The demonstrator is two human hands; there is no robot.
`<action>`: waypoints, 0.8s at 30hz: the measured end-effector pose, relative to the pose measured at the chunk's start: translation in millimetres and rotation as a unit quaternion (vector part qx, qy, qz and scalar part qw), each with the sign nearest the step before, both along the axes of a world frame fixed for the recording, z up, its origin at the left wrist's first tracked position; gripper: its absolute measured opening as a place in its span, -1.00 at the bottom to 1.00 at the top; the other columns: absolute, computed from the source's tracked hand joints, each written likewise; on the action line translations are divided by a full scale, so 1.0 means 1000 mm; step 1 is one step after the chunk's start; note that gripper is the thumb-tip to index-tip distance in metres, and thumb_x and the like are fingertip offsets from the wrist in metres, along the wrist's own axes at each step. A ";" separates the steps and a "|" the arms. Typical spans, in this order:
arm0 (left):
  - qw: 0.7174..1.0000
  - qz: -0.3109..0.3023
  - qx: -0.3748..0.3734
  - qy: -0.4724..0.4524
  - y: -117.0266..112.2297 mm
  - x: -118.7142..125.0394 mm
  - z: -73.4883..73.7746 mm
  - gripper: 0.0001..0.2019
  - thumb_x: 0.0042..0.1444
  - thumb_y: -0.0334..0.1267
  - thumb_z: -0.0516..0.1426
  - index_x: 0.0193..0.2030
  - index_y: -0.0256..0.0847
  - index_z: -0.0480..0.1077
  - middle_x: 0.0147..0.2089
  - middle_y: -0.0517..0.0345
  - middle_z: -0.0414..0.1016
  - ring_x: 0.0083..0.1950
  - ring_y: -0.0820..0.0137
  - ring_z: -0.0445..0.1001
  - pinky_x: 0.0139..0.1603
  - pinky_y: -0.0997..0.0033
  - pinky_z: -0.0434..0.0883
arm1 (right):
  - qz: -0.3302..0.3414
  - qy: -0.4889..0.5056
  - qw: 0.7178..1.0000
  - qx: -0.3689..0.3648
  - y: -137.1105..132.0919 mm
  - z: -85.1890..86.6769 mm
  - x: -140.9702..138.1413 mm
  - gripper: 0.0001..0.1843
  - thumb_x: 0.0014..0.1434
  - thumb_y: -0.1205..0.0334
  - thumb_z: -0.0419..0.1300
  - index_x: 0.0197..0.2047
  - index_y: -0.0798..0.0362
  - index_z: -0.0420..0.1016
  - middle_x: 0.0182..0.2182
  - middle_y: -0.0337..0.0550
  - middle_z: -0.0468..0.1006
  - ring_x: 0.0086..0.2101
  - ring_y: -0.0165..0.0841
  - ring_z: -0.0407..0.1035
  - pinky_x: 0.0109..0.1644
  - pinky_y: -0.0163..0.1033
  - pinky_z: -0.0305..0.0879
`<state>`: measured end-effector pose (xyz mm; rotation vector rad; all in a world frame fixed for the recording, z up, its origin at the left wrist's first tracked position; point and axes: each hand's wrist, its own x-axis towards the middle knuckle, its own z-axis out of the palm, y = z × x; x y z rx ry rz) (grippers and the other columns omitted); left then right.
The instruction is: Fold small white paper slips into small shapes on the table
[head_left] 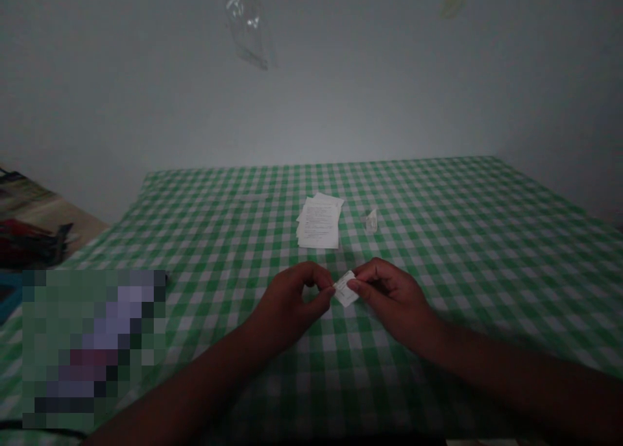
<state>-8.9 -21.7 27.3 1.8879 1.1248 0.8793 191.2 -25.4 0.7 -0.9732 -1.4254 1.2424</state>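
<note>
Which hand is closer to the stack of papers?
Left. The left hand is just in front of the stack of papers, while the right hand is in front and farther off to its right.

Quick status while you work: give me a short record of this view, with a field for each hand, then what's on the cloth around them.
Left hand: pinches the left edge of a small white packet between thumb and fingers
Right hand: pinches the packet's right edge between thumb and fingers
Beyond the hands: stack of printed sheets; to its right, small clear plastic piece
Surface: green-and-white gingham tablecloth
Background: pale wall
</note>
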 end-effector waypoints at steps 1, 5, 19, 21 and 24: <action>1.000 0.002 0.005 0.013 0.000 0.000 0.002 -0.92 0.17 -0.33 0.15 -0.35 -0.19 0.35 -0.29 0.20 0.51 -0.25 0.41 0.47 -0.17 0.38 0.38 | -0.001 0.001 1.000 -0.001 0.000 0.001 0.000 -0.86 0.20 0.17 0.28 -0.36 0.01 0.45 -0.43 -0.27 0.49 -0.41 -0.43 0.38 -0.34 -0.29 0.30; 0.998 -0.003 0.039 0.045 -0.002 0.002 0.006 -0.96 0.20 -0.29 0.14 -0.27 -0.19 0.37 -0.29 0.20 0.49 -0.25 0.41 0.46 -0.16 0.38 0.38 | -0.005 0.007 1.000 0.006 0.000 0.002 0.000 -0.87 0.21 0.18 0.27 -0.36 0.00 0.46 -0.42 -0.27 0.49 -0.39 -0.43 0.39 -0.32 -0.29 0.30; 0.999 -0.011 0.016 -0.039 -0.004 0.002 0.000 -0.89 0.19 -0.30 0.18 -0.36 -0.20 0.36 -0.29 0.17 0.50 -0.25 0.41 0.47 -0.16 0.35 0.40 | -0.005 0.007 1.000 0.009 -0.004 0.003 -0.001 -0.82 0.19 0.15 0.28 -0.39 0.02 0.43 -0.47 -0.28 0.44 -0.44 -0.43 0.35 -0.39 -0.30 0.27; 0.999 -0.005 -0.010 -0.037 -0.005 0.002 0.001 -0.88 0.20 -0.26 0.17 -0.35 -0.20 0.37 -0.30 0.16 0.50 -0.26 0.40 0.46 -0.18 0.34 0.39 | -0.012 0.014 1.000 -0.002 -0.005 0.004 -0.003 -0.80 0.17 0.15 0.30 -0.41 0.02 0.42 -0.50 -0.30 0.42 -0.46 -0.44 0.33 -0.41 -0.32 0.25; 0.998 0.014 -0.052 -0.043 -0.005 0.001 0.002 -0.88 0.18 -0.23 0.20 -0.30 -0.18 0.35 -0.32 0.20 0.47 -0.28 0.41 0.44 -0.21 0.37 0.38 | -0.028 0.047 0.998 -0.022 -0.006 0.004 -0.005 -0.80 0.14 0.15 0.32 -0.38 0.00 0.38 -0.51 -0.34 0.38 -0.48 -0.46 0.30 -0.43 -0.34 0.23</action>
